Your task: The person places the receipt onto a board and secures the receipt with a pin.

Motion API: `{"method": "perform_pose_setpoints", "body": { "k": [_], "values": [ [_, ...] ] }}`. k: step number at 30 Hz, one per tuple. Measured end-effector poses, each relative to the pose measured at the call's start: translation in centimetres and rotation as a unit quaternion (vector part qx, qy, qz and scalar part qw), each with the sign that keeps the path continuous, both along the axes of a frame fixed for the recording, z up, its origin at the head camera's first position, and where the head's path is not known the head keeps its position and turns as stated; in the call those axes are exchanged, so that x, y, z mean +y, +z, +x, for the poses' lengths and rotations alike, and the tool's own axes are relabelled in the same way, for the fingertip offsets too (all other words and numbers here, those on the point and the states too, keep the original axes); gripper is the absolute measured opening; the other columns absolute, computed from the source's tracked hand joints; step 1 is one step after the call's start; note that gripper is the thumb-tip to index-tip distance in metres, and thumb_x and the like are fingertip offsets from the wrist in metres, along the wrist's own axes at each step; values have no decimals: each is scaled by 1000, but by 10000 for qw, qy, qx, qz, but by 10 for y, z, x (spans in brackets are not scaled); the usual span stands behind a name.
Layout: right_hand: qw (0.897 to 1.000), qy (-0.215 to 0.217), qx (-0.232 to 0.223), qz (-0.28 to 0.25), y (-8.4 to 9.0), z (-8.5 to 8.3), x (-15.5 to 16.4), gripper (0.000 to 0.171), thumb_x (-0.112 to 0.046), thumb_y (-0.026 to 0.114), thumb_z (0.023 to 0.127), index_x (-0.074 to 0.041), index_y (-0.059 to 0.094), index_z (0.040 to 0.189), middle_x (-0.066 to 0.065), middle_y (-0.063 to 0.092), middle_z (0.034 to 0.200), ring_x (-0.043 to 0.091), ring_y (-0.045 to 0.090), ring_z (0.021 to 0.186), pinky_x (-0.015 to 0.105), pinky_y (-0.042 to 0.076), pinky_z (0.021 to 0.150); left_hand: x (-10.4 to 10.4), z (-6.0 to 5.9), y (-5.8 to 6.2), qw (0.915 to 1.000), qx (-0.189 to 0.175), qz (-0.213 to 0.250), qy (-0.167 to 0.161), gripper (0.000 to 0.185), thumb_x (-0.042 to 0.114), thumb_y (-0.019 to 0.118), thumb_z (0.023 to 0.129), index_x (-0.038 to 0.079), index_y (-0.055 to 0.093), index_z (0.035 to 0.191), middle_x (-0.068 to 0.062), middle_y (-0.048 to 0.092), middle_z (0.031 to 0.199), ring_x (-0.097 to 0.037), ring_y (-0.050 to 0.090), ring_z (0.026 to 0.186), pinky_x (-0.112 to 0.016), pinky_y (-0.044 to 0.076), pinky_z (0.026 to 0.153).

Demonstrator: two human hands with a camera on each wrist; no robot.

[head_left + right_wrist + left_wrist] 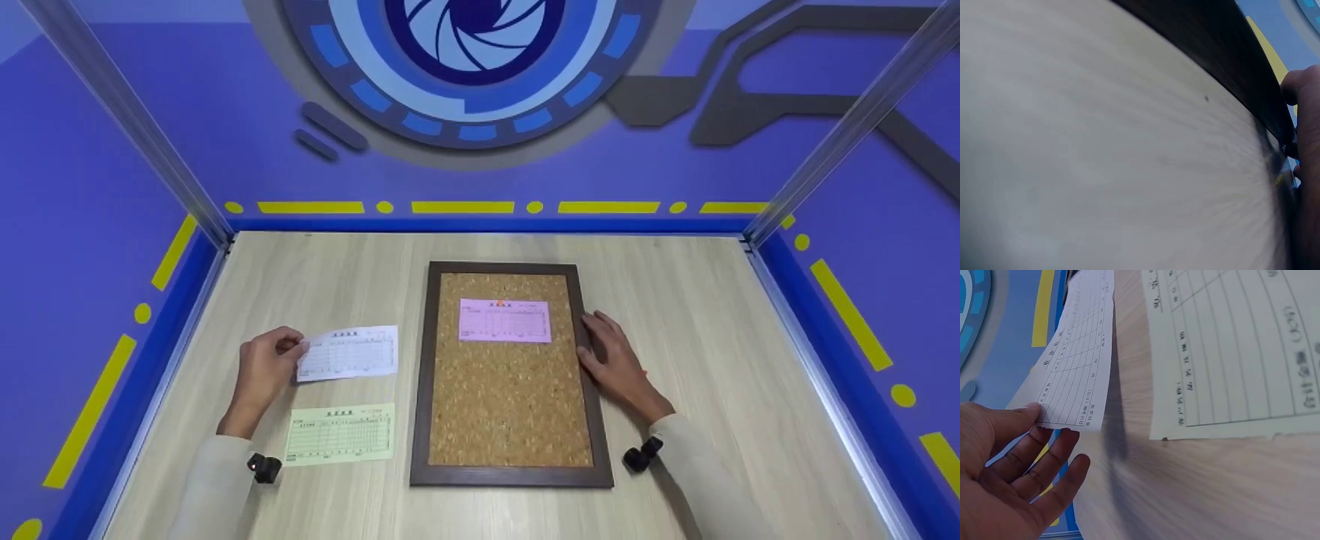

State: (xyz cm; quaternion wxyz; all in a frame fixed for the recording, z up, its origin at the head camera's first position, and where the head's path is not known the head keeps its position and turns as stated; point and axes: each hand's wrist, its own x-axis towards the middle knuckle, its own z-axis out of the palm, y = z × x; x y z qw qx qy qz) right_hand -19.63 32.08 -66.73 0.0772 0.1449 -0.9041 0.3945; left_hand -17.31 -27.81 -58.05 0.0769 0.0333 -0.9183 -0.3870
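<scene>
**Now: white slip pinched at left, right hand on the board frame**

Right now I see my left hand (264, 365) pinching the near-left corner of the white slip (350, 352), thumb on top and fingers under the paper. In the left wrist view that slip (1075, 354) is lifted off the wooden table (697, 315), its held end raised and casting a shadow on the wood, with the fingers (1044, 467) spread beneath it. Just nearer to me lies the pale green slip (341, 434), flat on the table and apart from the white one; the left wrist view shows its printed grid (1241, 349) close up.

My right hand (616, 365) rests with relaxed, nearly straight fingers against the right side of the dark frame of the cork board (510, 397), holding nothing. The right wrist view shows fingertips (1300, 90) touching that dark frame edge (1230, 62). A pink slip (505, 320) sits on the upper part of the cork, with a small orange pin at its top edge
</scene>
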Motion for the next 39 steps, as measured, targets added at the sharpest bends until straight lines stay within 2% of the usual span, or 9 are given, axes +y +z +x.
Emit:
{"method": "perform_pose_setpoints", "body": {
  "k": [6, 14, 23, 32, 39],
  "values": [
    [9999, 6, -121, 7, 1, 0, 0, 61, -17, 72, 106, 1, 51, 161, 28, 44, 168, 47, 34, 160, 68, 32, 126, -3, 1, 6, 9999, -50, -18, -102, 14, -4, 74, 100, -8, 78, 112, -21, 77, 97, -27, 67, 84, -20, 48, 64],
    [9999, 0, -133, -3, 2, 0, 1, 62, -17, 72, 107, 2, 50, 161, 29, 43, 168, 47, 34, 160, 68, 31, 127, -3, 3, 15, 9988, -300, 389, -38, 15, -2, 73, 103, -8, 77, 116, -23, 76, 102, -27, 68, 84, -22, 53, 55],
    [10000, 42, 23, -4, 0, 0, 0, 63, -15, 73, 105, 2, 50, 161, 30, 44, 167, 49, 36, 159, 68, 32, 125, -2, 2, 23, 9969, -491, 622, 15, 18, 1, 72, 104, -7, 76, 120, -23, 75, 105, -25, 69, 86, -24, 60, 60],
    [9998, 49, 173, 9, -2, -1, 0, 61, -16, 72, 105, 3, 52, 159, 29, 47, 165, 50, 37, 158, 70, 33, 124, -1, 1, 31, 9910, -568, 1210, -76, 20, 2, 72, 105, -8, 75, 121, -23, 74, 106, -20, 71, 86, -29, 65, 64],
    [10000, 34, 35, 31, 1, 0, 0, 60, -18, 71, 106, 2, 52, 160, 29, 46, 167, 48, 36, 159, 69, 31, 125, 0, 2, 38, 9877, -620, 1427, -138, 21, 2, 71, 105, -8, 73, 124, -25, 72, 109, -22, 71, 89, -31, 67, 67]
  ]
}}
